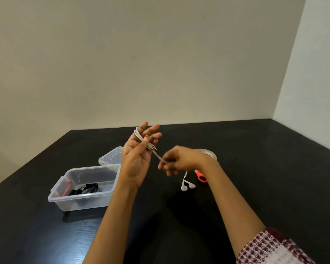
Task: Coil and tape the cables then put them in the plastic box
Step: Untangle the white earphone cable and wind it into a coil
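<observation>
My left hand (139, 155) is raised, fingers straight, with a white earphone cable (141, 139) wound in several loops around its fingers and its thumb pressed on the loops. My right hand (176, 160) pinches the cable's free stretch just right of the left hand. The two white earbuds (188, 185) dangle below my right hand, near the black table (255, 168). A clear plastic box (82, 189) stands at the left and holds a coiled black cable (86, 188) and a red one (67, 188). A roll of clear tape (210, 153) lies behind my right wrist.
The box's clear lid (111, 156) lies behind the box. Orange-handled scissors (200, 176) lie on the table, partly hidden by my right forearm. Walls close the table at the back and right.
</observation>
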